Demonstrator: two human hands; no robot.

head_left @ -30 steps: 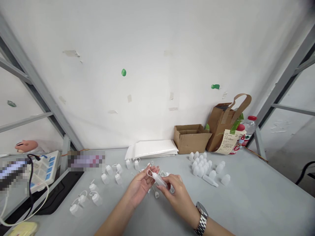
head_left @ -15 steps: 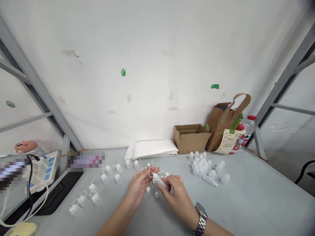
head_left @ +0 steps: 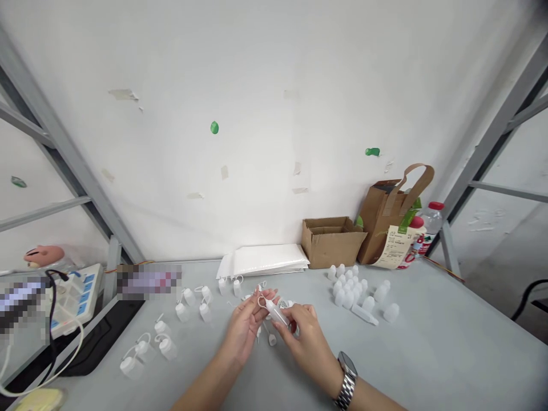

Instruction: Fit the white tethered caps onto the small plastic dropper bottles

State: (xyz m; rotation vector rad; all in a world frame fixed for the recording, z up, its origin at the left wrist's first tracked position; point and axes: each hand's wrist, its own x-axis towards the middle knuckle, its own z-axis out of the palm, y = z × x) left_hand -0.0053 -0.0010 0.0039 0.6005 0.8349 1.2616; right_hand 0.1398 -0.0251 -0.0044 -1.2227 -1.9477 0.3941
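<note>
My right hand (head_left: 305,334) is closed around the body of a small translucent squeeze bottle (head_left: 278,313), tilted with its white top toward the upper left. At that top, my left hand (head_left: 245,328) pinches the thin looped cap strap (head_left: 262,301); its other fingers are curled loosely behind. Whether the tip is covered is too small to tell. Below and behind the hands lie loose white caps with straps (head_left: 272,339), partly hidden by the fingers. To the left stand several small bottles fitted with strapped caps (head_left: 168,347). On the right, several capless bottles (head_left: 349,290) stand in a cluster.
A longer white tube (head_left: 365,315) lies by the cluster. Along the wall are white padded envelopes (head_left: 269,260), an open cardboard box (head_left: 336,248), a paper bag (head_left: 379,211) and a red-capped bottle (head_left: 434,217). A power strip (head_left: 88,294) with cables sits at left.
My left fingers have shifted slightly around the bottle's top and strap, and its fingers now cover more of the loose caps below. My right hand keeps its hold on the bottle.
</note>
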